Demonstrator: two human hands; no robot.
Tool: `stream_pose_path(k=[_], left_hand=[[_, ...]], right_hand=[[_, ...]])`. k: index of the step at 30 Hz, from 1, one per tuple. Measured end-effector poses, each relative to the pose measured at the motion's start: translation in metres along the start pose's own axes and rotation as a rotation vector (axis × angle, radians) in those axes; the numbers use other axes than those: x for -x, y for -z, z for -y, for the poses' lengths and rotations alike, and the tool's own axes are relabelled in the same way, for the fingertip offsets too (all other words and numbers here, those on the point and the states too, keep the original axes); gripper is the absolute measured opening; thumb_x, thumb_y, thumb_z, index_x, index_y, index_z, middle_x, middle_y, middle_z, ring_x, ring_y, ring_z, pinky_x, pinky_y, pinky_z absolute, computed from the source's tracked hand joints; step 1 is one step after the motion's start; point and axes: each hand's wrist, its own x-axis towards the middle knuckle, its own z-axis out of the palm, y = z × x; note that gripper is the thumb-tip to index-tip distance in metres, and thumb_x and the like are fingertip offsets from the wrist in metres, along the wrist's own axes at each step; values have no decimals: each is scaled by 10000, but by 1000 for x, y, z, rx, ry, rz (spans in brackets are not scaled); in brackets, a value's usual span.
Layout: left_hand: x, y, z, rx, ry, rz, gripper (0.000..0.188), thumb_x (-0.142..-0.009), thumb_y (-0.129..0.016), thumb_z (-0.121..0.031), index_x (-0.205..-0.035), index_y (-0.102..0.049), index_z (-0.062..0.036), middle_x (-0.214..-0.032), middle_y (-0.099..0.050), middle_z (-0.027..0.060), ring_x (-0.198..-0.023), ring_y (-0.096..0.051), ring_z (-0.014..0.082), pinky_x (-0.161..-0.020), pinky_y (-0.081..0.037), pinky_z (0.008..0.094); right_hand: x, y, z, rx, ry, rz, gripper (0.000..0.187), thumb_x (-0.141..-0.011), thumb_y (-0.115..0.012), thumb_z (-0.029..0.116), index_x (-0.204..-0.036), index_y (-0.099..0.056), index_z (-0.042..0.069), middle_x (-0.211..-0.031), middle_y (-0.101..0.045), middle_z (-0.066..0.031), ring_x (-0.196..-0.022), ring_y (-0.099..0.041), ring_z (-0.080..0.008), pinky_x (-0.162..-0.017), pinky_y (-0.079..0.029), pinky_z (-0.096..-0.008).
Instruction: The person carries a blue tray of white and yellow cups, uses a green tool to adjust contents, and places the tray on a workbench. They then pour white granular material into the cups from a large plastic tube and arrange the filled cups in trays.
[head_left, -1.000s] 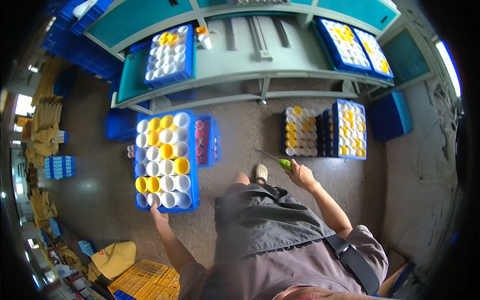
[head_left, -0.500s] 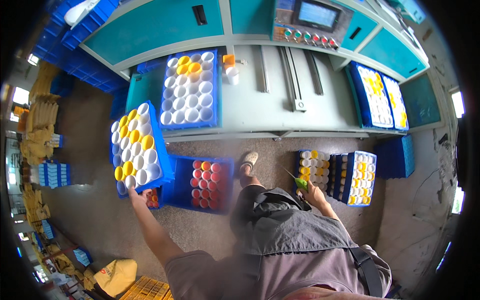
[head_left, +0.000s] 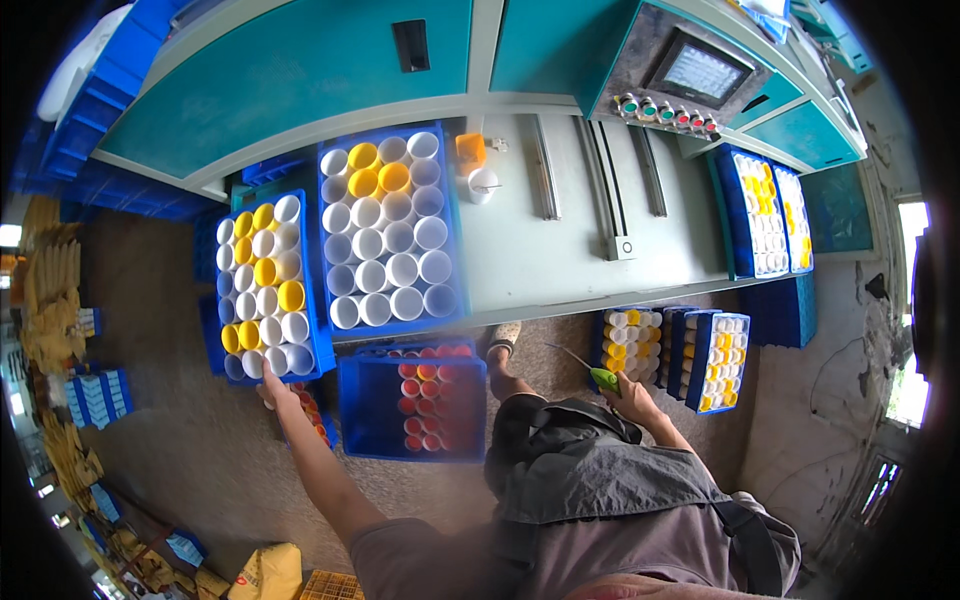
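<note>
Well, the left hand [head_left: 271,390], grasping its near end, has swung the blue cup crate [head_left: 317,290] in alongside the cup-filled crate [head_left: 452,200] on the counter [head_left: 525,250], so the two now line up side by side; the right hand [head_left: 631,399] clutches a green-handled tool [head_left: 604,379]

This is a factory workshop. A big teal-and-grey machine [head_left: 290,100] shows it most plainly, with a screen [head_left: 700,72] and a row of red and green buttons [head_left: 668,113] on its front, and metal rails [head_left: 548,168] across its pale bed [head_left: 500,265]. Blue crates [head_left: 372,405] recur in numbers: some on the machine's bed, others on the floor [head_left: 170,410] in front of it, many packed in rows with white, yellow or red cups [head_left: 397,178]. Tan bundles [head_left: 45,335] lie well left of the machine. The wall [head_left: 815,400] to its right is stained and scuffed.
</note>
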Motion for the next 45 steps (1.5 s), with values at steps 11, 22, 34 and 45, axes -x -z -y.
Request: stream_pose_path(k=[11,22,34,45], left_hand=[[-37,-95,-31,-147,132,226,1060,-763,-847,-461,-1533,-216,-98,-1563,-319,194,-1362,-412,415,-1038,-458,588],[334,-361,4,54,-1196,887,427,-922,-699,-38,-1331,-584,1,-1354,-603,154,-1187,-617,286,-972,-530,381],[656,-531,4,-36,-1326,613,819,-757,-878,-418,-1270,-454,59,-1197,-525,253,-1104,-573,433,-889,-499,557],[694,-446,68,-518,-1409,598,511,-853,-749,-397,-1249,-670,-84,-1139,-708,239,-999,-681,464,-866,-556,540]], right_hand=[[12,7,-53,152,-390,215,536,-904,-657,452,-1234,-560,40,-982,-720,-270,-936,-710,-444,-797,-552,-541],[134,-32,-92,30,-828,243,518,-956,-450,434,-1121,-667,-6,-1045,-737,-250,-1022,-724,-374,-894,-553,-471],[265,-145,-79,-548,-1242,238,537,-885,-608,402,-1294,-608,54,-1235,-695,-204,-1174,-665,-355,-984,-522,-452],[386,-330,-143,-956,-1512,-13,496,-879,-643,407,-1242,-638,70,-1191,-715,-182,-1148,-672,-359,-956,-527,-490]])
